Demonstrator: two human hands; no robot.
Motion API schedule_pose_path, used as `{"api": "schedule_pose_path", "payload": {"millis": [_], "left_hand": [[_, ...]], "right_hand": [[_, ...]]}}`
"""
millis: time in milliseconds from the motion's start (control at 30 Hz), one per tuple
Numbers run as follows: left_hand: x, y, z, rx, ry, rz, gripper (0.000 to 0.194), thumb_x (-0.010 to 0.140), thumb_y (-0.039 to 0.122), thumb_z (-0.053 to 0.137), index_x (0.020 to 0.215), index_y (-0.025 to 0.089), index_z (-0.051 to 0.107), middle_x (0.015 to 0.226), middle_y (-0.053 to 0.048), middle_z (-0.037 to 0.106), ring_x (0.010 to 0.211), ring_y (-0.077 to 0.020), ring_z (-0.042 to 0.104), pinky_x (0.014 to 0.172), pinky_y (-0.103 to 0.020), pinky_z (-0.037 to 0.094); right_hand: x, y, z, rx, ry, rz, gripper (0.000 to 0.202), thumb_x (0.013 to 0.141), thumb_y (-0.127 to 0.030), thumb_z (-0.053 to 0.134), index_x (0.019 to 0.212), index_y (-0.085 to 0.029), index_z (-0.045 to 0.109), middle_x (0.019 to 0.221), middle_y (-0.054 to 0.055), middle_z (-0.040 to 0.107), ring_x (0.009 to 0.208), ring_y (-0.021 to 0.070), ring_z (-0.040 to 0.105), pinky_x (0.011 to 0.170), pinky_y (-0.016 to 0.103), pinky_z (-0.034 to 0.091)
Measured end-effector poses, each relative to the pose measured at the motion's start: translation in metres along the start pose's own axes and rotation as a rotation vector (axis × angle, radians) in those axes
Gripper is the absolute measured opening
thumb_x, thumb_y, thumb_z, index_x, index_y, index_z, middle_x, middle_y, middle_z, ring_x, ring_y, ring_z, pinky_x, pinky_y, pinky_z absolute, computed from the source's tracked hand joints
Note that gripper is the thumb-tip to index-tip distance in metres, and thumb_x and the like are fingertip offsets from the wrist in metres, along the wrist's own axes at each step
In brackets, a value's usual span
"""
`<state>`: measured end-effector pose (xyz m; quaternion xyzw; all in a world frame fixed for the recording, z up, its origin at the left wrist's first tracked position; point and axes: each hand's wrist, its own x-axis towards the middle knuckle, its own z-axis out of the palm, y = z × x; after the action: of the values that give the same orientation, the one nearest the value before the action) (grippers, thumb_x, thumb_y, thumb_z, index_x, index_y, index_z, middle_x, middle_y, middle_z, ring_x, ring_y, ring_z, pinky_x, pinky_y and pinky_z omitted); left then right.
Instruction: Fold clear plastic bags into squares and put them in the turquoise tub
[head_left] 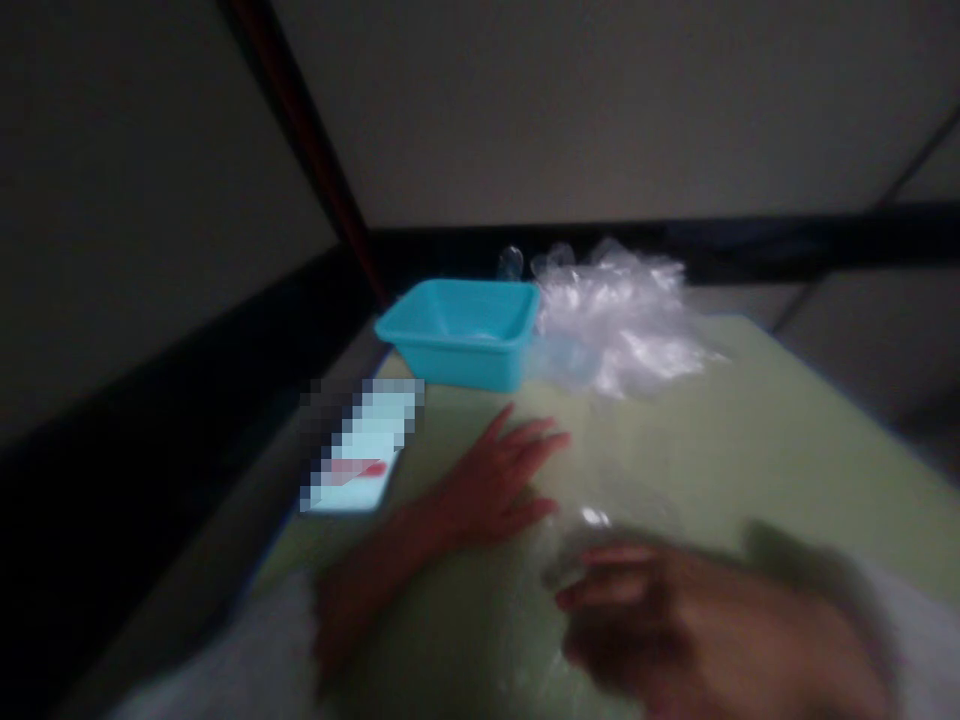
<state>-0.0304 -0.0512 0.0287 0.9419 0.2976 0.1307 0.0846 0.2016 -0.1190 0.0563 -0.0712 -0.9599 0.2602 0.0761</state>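
Note:
My left hand (508,482) reaches over the table with its fingers spread, holding nothing. Close to its fingertips lies a thin sheet of clear plastic (598,517), hard to make out except for a bright glint; it looks like a clear bag. My right hand (660,610), blurred, is at the near edge of this plastic with its fingers curled together. Whatever may be between those fingers is hidden from me.
On the pale green table (750,430), a turquoise plastic basin (461,362) stands at the back left. Beside it is a heap of crumpled clear plastic bags (630,315). A lit phone-like screen (367,440), pixelated, lies along the left edge. Walls rise behind.

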Motion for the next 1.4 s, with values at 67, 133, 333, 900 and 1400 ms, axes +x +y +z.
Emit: {"api": "schedule_pose_path", "payload": {"millis": [67, 133, 333, 900, 1400], "left_hand": [[0.001, 0.002, 0.001, -0.024, -0.043, 0.037, 0.054, 0.091, 0.044, 0.044, 0.137, 0.018, 0.034, 0.143, -0.011, 0.042, 0.137, -0.0239, 0.029, 0.116, -0.049, 0.004], [0.002, 0.001, 0.004, -0.013, -0.066, 0.011, 0.053, 0.091, 0.039, 0.045, 0.138, 0.018, 0.032, 0.143, -0.012, 0.041, 0.138, -0.0234, 0.028, 0.115, -0.050, 0.004], [0.003, -0.012, 0.010, 0.007, -0.046, -0.129, 0.061, 0.088, 0.035, 0.049, 0.140, 0.015, 0.026, 0.146, -0.014, 0.036, 0.138, -0.0243, 0.026, 0.115, -0.051, 0.005], [0.029, -0.025, 0.021, -0.159, 0.182, -0.316, 0.037, 0.077, 0.026, 0.065, 0.111, 0.016, 0.058, 0.134, -0.012, 0.051, 0.127, -0.0257, 0.043, 0.110, -0.042, 0.028], [0.047, -0.039, 0.025, -0.400, 0.317, -0.375, 0.009, 0.075, 0.008, 0.055, 0.076, 0.016, 0.060, 0.118, -0.009, 0.059, 0.114, -0.0216, 0.053, 0.103, -0.038, 0.035]], "right_hand": [[-0.002, 0.002, 0.003, 0.025, 0.005, -0.018, 0.020, 0.090, -0.027, 0.050, 0.096, -0.017, 0.066, 0.115, 0.004, 0.067, 0.127, 0.0184, 0.044, 0.111, 0.036, 0.028], [-0.003, 0.004, 0.005, 0.029, 0.010, -0.032, 0.021, 0.091, -0.027, 0.048, 0.095, -0.016, 0.066, 0.114, 0.004, 0.067, 0.126, 0.0181, 0.045, 0.111, 0.035, 0.027], [-0.003, 0.005, 0.009, 0.036, 0.047, -0.056, 0.022, 0.092, -0.028, 0.046, 0.091, -0.015, 0.064, 0.110, 0.005, 0.067, 0.120, 0.0178, 0.049, 0.110, 0.037, 0.029], [-0.001, 0.001, 0.008, 0.047, 0.031, -0.063, 0.015, 0.087, -0.015, 0.048, 0.084, -0.014, 0.063, 0.106, 0.006, 0.068, 0.117, 0.0190, 0.051, 0.109, 0.036, 0.029], [0.000, 0.000, 0.008, 0.036, 0.052, -0.070, 0.013, 0.085, -0.016, 0.047, 0.082, -0.016, 0.060, 0.099, 0.007, 0.068, 0.109, 0.0191, 0.056, 0.101, 0.036, 0.037]]}}
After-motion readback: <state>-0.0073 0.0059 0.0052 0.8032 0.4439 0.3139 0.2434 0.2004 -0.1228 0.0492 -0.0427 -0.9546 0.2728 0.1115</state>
